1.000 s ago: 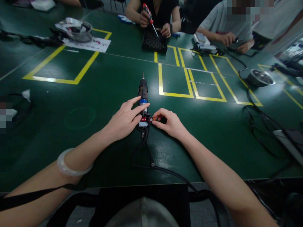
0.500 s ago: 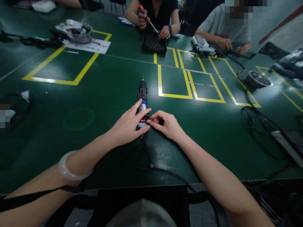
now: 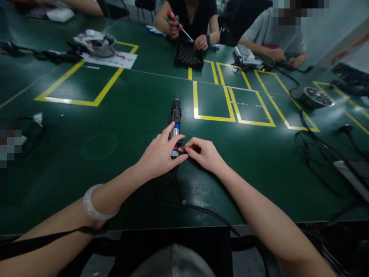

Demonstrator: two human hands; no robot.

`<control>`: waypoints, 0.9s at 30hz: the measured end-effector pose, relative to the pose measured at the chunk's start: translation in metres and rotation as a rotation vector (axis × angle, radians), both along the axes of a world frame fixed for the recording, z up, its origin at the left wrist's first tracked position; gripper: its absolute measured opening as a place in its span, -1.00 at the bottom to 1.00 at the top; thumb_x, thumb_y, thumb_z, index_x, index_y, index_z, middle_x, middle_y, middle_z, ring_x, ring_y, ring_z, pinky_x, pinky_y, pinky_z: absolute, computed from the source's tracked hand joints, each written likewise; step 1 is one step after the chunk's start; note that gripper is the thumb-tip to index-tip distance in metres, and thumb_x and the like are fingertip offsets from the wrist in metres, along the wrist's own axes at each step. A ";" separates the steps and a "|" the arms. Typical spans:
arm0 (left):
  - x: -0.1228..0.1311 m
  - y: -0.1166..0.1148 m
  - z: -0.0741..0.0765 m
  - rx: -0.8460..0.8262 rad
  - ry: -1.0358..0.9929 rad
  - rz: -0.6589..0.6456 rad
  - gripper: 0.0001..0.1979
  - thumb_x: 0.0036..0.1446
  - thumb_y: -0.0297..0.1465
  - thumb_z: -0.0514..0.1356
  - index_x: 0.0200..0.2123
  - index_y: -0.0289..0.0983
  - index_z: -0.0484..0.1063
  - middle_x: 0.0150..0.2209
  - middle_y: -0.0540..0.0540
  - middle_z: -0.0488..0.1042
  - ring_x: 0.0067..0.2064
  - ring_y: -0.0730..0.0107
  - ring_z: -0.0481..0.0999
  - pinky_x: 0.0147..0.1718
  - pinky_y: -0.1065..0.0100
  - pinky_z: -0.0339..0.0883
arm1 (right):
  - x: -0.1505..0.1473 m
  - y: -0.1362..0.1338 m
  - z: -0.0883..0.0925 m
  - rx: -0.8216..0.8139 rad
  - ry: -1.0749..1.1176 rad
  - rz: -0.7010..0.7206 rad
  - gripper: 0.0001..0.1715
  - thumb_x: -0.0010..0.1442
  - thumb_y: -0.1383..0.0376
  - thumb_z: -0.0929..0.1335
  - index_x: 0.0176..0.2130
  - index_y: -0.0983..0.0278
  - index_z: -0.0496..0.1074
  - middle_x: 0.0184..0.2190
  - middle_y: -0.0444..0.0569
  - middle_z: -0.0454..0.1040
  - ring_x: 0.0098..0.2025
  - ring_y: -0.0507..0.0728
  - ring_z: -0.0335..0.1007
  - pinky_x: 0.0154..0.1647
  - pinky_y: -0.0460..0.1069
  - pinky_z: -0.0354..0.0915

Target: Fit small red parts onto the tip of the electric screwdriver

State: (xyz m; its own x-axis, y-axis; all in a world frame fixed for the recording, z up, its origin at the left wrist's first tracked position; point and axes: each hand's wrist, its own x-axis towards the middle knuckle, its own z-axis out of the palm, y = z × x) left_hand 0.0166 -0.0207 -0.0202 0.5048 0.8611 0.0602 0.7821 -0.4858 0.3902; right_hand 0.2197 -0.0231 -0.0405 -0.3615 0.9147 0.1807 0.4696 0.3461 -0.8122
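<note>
A slim electric screwdriver [image 3: 175, 130] lies on the green table with its bit pointing away from me. Its rear end is uncovered and shows red, white and black parts inside. My left hand [image 3: 158, 154] rests over it, the fingers and thumb to either side, holding it down. Beside the rear end, my right hand [image 3: 204, 152] is closed in a pinch at the exposed parts. Something small and reddish shows at its fingertips, too small to name. A black cord [image 3: 207, 209] runs from the tool towards the table's near edge.
Yellow tape outlines [image 3: 215, 118] mark the table. Across it, a person holds a red screwdriver [image 3: 174, 19] over a black tray [image 3: 188, 57]. Another person works at the right. A metal bowl [image 3: 105, 46] on paper stands far left, another bowl [image 3: 315, 98] right, near tangled cables [image 3: 308, 154].
The view has shifted slightly, and the screwdriver and my left hand sit a little further right in it. The orange bit at my right fingertips shows less now. Both hands keep their hold.
</note>
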 end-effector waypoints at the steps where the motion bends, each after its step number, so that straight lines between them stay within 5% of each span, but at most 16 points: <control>1: 0.001 0.000 0.000 0.020 0.013 0.015 -0.40 0.26 -0.06 0.20 0.26 -0.26 0.39 0.50 -0.32 -0.10 0.29 -0.31 0.32 0.20 -0.20 0.28 | 0.000 0.000 0.001 -0.004 -0.008 0.009 -0.90 0.28 0.35 0.36 -0.30 0.25 0.49 -0.33 -0.10 0.60 -0.28 0.08 0.49 -0.18 -0.02 0.30; 8: 0.002 0.002 0.008 0.072 0.104 0.065 -0.62 0.24 -0.19 0.20 0.02 -0.27 0.50 0.45 -0.29 0.03 0.18 -0.25 0.41 0.10 -0.16 0.38 | -0.001 -0.002 0.001 0.061 -0.050 0.090 -0.82 0.33 0.35 0.34 -0.14 0.21 0.57 -0.19 -0.06 0.64 -0.16 0.13 0.48 -0.03 0.07 0.29; 16: -0.020 0.010 0.006 0.109 0.168 0.067 -0.64 0.15 -0.18 0.22 -0.03 -0.20 0.48 0.42 -0.20 0.06 0.15 -0.24 0.40 -0.01 -0.16 0.46 | 0.006 0.003 -0.005 0.073 -0.026 0.083 -0.86 0.33 0.36 0.34 -0.16 0.23 0.52 -0.19 -0.03 0.60 -0.13 0.12 0.49 -0.02 0.04 0.32; 21: -0.055 0.021 0.009 0.077 0.196 0.128 -0.61 0.15 -0.13 0.23 -0.02 -0.20 0.48 0.43 -0.22 0.02 0.21 -0.35 0.34 0.00 -0.23 0.44 | 0.007 0.003 -0.003 0.086 -0.046 0.083 -0.85 0.33 0.36 0.33 -0.17 0.24 0.52 -0.21 -0.02 0.60 -0.14 0.12 0.49 -0.02 0.05 0.32; 27: -0.133 0.058 0.006 0.068 0.238 0.245 -0.58 0.19 -0.17 0.27 0.02 -0.30 0.46 0.43 -0.27 -0.01 0.31 -0.33 0.22 0.23 -0.28 0.23 | 0.006 0.003 -0.001 0.094 -0.077 0.084 -0.85 0.33 0.37 0.33 -0.19 0.23 0.52 -0.22 -0.03 0.59 -0.13 0.13 0.48 -0.02 0.06 0.31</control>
State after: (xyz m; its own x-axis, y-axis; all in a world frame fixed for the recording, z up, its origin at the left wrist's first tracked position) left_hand -0.1164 0.0370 -0.0138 0.2905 0.9565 0.0273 0.9440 -0.2911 0.1555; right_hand 0.2262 -0.0202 -0.0415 -0.4521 0.8610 0.2331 0.4956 0.4597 -0.7369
